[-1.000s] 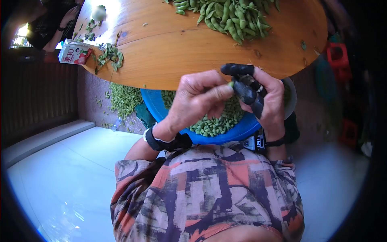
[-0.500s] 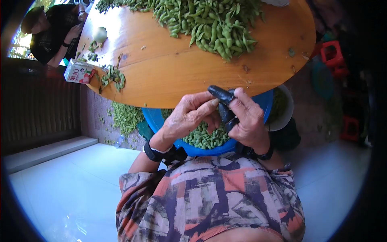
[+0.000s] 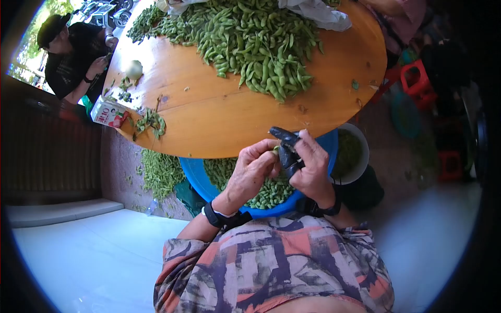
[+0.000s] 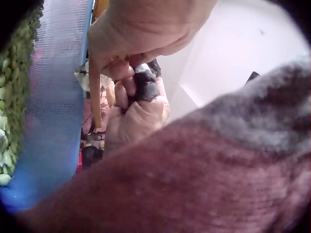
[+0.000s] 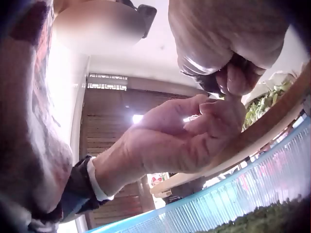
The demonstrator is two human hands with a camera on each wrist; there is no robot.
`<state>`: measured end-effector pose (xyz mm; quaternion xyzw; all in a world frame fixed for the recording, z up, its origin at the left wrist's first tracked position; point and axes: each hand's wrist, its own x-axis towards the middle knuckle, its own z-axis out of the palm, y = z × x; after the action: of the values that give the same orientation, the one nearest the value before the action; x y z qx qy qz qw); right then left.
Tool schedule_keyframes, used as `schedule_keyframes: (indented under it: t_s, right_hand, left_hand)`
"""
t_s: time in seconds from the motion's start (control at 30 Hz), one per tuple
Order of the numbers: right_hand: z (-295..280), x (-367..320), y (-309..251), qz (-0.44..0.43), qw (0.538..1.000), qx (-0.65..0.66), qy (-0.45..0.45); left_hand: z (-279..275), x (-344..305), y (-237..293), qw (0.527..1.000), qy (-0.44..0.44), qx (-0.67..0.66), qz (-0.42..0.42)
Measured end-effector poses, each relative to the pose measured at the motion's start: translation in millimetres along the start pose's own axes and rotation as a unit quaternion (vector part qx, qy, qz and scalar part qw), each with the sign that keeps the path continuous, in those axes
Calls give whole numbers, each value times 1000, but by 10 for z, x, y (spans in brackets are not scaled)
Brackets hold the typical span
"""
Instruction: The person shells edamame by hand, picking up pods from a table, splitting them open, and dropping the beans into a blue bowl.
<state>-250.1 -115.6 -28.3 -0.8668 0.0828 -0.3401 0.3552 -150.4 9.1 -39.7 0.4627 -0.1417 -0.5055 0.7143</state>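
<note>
Over the blue basin (image 3: 189, 180), the left hand (image 3: 245, 175) pinches a small green pod (image 3: 276, 149) between thumb and fingers. The right hand (image 3: 312, 166), with black covers on its thumb and a finger, meets it fingertip to fingertip and grips the pod's other side. In the left wrist view the left hand (image 4: 146, 24) hides most of the pod beside the right hand (image 4: 138, 119). The right wrist view has the right hand (image 5: 228, 29) above the left hand (image 5: 170, 133), their fingertips together. Green beans (image 3: 266, 194) lie in the basin below.
A large heap of pods (image 3: 250, 47) covers the back of the wooden table (image 3: 198, 125). At its left stand a carton (image 3: 107, 113) and a round pale object (image 3: 134, 70). A white bowl (image 3: 364, 156) sits right of the basin; empty-looking husks (image 3: 159, 175) lie on the floor.
The head view has tilted up, showing more of the table and heap. Both hands stay together over the basin; the right hand's covered finger and thumb have drawn in around the green pod.
</note>
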Motion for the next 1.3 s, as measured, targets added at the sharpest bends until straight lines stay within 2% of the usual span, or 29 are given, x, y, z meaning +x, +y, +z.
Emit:
schedule_keyframes:
  t_s: [0.1,0.17,0.23,0.3,0.37,0.43,0.5,0.6,0.67,0.7,0.73,0.77,0.83,0.87,0.9,0.97,1.03,1.07,1.1,1.17,1.2,1.27,1.3]
  right_hand:
    - [-18,63,17,41,998,41,6]
    - [-92,152,-64,97,987,129,-8]
    - [-85,109,-39,89,988,122,-28]
    - [-66,53,-53,72,994,58,-50]
    - [-55,44,-73,66,994,54,-68]
    - [-53,5,-1,17,994,34,-102]
    - [-63,5,15,21,995,28,-95]
    - [-98,55,-2,91,985,141,-40]
    - [-168,57,-32,90,986,131,-47]
    - [-191,46,-31,89,987,120,-53]
    - [-203,28,-22,51,993,94,-50]
    - [-222,10,-25,52,993,97,-51]
    - [-298,4,-50,27,997,71,-34]
    - [-411,13,-5,16,999,46,-14]
    - [-538,12,51,16,999,30,15]
    - [-797,-129,255,173,977,100,74]
    - [-1226,-160,362,212,975,-72,-4]
    - [-1319,-187,450,243,962,-124,-8]
    - [-1439,-202,498,336,921,-192,-37]
    - [-1580,-282,623,356,881,-303,-69]
    - [-1569,-277,616,355,881,-305,-67]
    - [-1491,-238,582,328,897,-296,1]
    - [-1432,-224,584,329,897,-296,2]
  left_hand:
    - [-73,2,-71,998,-24,-51,7]
    - [-63,-13,-88,998,-24,-59,27]
    - [-98,-7,-105,997,-30,-65,27]
    - [-108,-5,-93,996,-37,-71,25]
    - [-66,-13,-47,999,-13,-27,30]
    - [-39,3,-40,1000,-10,9,19]
    - [-23,-10,-44,998,-37,47,33]
    - [14,-18,-39,999,-41,7,18]
    - [-8,-17,-49,999,-36,4,3]
    - [-56,-5,-64,998,-65,20,-3]
    - [-87,-3,-75,995,-94,36,-8]
    - [-95,-22,-84,995,-91,37,-9]
    - [-50,-69,-26,979,-100,177,-28]
    - [-149,-64,-78,946,-156,284,11]
    - [-156,-65,83,890,-210,403,42]
    - [-180,-22,318,834,-267,473,101]
    - [-106,49,633,852,-190,479,90]
    - [-62,153,754,805,-160,547,165]
    - [-39,299,849,747,-129,607,237]
    - [-78,671,939,614,-83,702,350]
    - [-105,823,993,560,-94,741,357]
    - [-173,1071,1028,463,-121,798,367]
    - [-160,1099,1050,462,-122,798,367]
